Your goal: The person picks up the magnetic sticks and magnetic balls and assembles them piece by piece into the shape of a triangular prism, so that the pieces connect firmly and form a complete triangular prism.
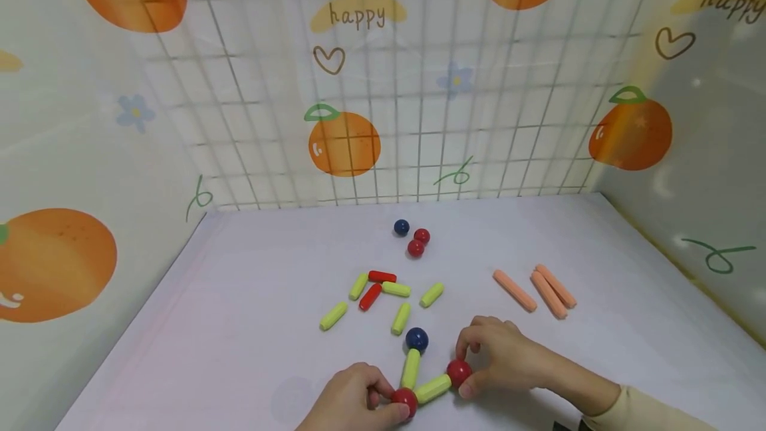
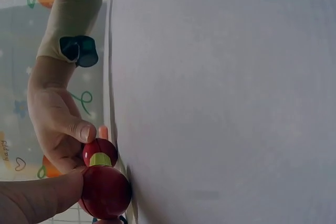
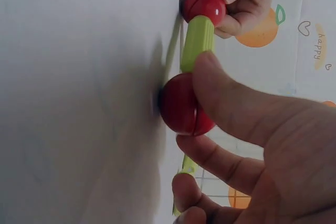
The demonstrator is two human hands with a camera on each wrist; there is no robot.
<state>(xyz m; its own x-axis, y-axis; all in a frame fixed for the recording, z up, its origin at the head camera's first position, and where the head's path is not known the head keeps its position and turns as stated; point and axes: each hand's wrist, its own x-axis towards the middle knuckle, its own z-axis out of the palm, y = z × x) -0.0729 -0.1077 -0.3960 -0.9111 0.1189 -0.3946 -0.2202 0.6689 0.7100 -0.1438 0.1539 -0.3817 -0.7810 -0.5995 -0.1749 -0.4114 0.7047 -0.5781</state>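
Note:
At the front of the table, my left hand (image 1: 350,399) pinches a red ball (image 1: 404,405) between thumb and fingers. My right hand (image 1: 509,356) grips another red ball (image 1: 459,372), its thumb on the near side. A yellow-green rod (image 1: 433,388) spans the two red balls. From the left ball a second yellow-green rod (image 1: 410,369) runs away from me, with a dark blue ball (image 1: 417,339) at its far end. In the right wrist view the joining rod (image 3: 198,43) meets both red balls, and the right thumb overlaps the nearer ball (image 3: 181,106).
Several loose yellow-green rods (image 1: 333,316) and two red rods (image 1: 370,296) lie beyond the joined pieces. Farther back are a blue ball (image 1: 401,227) and two red balls (image 1: 415,248). Three long salmon rods (image 1: 514,290) lie to the right. A printed curtain (image 1: 269,118) covers a wire grid behind.

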